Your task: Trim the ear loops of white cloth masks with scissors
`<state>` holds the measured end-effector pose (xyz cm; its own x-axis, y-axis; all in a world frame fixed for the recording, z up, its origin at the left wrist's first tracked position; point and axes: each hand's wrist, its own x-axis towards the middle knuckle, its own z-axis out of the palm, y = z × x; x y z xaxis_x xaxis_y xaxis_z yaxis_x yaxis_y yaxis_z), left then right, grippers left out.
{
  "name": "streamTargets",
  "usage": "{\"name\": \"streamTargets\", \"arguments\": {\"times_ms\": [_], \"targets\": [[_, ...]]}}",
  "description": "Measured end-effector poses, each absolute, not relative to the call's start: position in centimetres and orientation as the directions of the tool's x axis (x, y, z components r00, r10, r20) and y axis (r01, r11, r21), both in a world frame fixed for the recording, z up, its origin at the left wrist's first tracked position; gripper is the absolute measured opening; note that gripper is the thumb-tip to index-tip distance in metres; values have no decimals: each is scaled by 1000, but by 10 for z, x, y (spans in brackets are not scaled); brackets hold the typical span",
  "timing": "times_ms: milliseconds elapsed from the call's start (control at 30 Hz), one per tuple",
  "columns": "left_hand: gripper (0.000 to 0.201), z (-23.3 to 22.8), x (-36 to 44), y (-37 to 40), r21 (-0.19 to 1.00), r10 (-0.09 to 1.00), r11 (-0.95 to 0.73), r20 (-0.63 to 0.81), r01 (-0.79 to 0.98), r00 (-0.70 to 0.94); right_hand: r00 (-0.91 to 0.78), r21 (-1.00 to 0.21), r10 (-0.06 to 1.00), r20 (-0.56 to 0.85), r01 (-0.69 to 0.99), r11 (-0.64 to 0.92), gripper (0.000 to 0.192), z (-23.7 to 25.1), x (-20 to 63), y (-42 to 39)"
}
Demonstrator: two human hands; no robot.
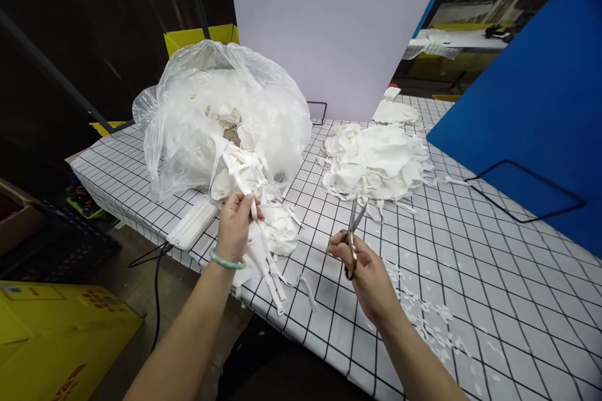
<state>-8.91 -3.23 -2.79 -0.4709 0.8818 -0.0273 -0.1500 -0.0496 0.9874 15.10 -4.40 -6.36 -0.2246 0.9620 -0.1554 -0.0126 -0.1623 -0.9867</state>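
My left hand [236,223], with a pale green bangle on its wrist, pinches a white fabric strap [254,208]. The strap belongs to a tangle of white fabric pieces [279,230] that spills from the mouth of a big clear plastic bag [277,100]. Held in my right hand [369,272] is a pair of scissors [350,239] with copper-coloured handles. Its blades are parted and point away from me, with no fabric between them that I can make out. Just beyond the blades lies a pile of white fabric pieces [376,163] with loose straps.
Small white offcuts [430,313] are scattered over the checked tablecloth [531,301] at the right. A white power strip [192,222] with a black cable lies at the left edge. Upright panels, one pale [324,25] and one blue [531,113], stand behind. Yellow boxes [61,332] are on the floor.
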Motion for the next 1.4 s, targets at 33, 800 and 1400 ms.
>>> {"name": "streamTargets", "arguments": {"times_ms": [33, 800, 1400], "targets": [[31, -18, -73, -41, 983, 913, -34, -44, -182, -406, -227, -988, 965, -131, -54, -147, 33, -60, 151, -42], [21, 7, -3, -89, 967, 966, -245, 237, 67, 107, -168, -867, 964, -206, -426, -259, 40, -54, 124, -76], [25, -30, 42, -99, 983, 929, -166, 182, -77, 323, -292, -754, 941, 171, 576, 315, 44, -39, 242, -126]]}}
